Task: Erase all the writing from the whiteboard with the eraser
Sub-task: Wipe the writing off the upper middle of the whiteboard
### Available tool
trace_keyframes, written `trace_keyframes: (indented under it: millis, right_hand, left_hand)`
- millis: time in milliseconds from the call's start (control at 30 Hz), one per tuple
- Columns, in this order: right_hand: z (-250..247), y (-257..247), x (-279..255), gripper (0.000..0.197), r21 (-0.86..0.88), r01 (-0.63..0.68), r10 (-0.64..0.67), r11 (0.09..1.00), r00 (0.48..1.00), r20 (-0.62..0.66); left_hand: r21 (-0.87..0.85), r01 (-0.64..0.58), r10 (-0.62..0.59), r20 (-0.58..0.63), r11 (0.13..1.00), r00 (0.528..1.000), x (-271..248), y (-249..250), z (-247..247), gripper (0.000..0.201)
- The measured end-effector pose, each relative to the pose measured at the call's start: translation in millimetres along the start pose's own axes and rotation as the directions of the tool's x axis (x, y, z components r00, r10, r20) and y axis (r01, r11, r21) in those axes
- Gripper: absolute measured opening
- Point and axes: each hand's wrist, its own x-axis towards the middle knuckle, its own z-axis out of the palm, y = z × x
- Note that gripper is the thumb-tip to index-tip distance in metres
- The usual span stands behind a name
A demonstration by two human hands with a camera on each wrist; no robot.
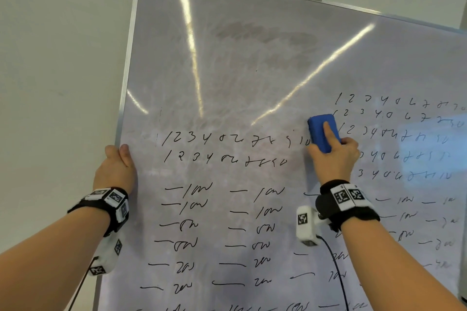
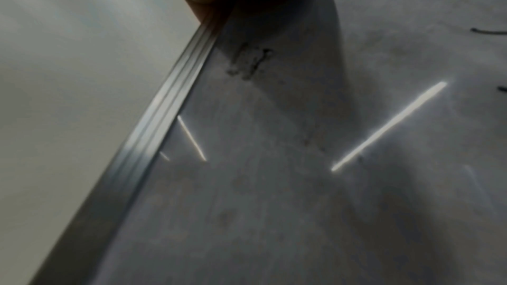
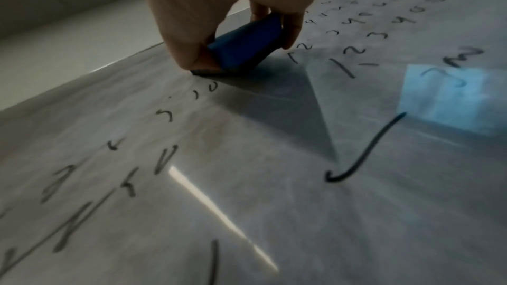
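Head view, taken from the left: the left hand (image 1: pixel 115 169) grips the aluminium frame (image 1: pixel 127 63) of the whiteboard (image 1: pixel 240 63), thumb on the writing face and fingers wrapped round behind, steadying it against the pale wall (image 1: pixel 58 53). Across the middle lie two rows of black digits (image 1: pixel 222 149) and, below them, columns of dashes and scrawls (image 1: pixel 217 235); the upper area shows only grey smears. Further right, the right hand (image 1: pixel 333 156) clasps the blue eraser (image 1: pixel 321 131), index finger laid along its back, pressed to the board between that digit row and another block of numbers (image 1: pixel 399 134). Most writing remains. Likely risks: a light or tilted stroke would merely smear ink, and hard pushing could shift the board if the left hand loosens.
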Motion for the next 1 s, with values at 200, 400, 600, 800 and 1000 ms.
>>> trace_keyframes:
  millis: [200, 400, 600, 800, 1000]
  right_hand:
    - [0.2, 2.4, -16.7, 0.059, -0.077, 0.309, -0.295, 0.948, 0.944, 0.147]
    - [1.3, -4.9, -8.9, 0.060, -0.003, 0.052, -0.052, 0.999, 0.996, 0.066]
    - [-3.9, 9.5, -19.6, 0.060, -0.057, 0.157, -0.153, 0.986, 0.986, 0.068]
    - [9.8, -3.0, -35.0, 0.068, 0.035, 0.146, -0.150, 0.989, 0.979, 0.138]
    - [1.4, 8.1, -31.6, 0.064, -0.048, 0.041, -0.040, 0.998, 0.999, 0.023]
  left_hand:
    - [-0.004, -0.004, 0.004, -0.010, 1.000, 1.000, -1.6, 2.1, -0.8, 0.038]
    - [0.002, -0.001, 0.001, -0.011, 1.000, 1.000, -2.6, 2.5, -2.3, 0.039]
    - [-0.006, -0.004, 0.004, -0.001, 1.000, 1.000, -0.7, 1.1, -0.9, 0.040]
    - [-0.021, -0.010, 0.010, 0.000, 1.000, 1.000, -2.6, 4.1, -2.6, 0.041]
    - [-0.018, -0.015, 0.014, -0.003, 1.000, 1.000, -1.8, 2.8, -2.3, 0.041]
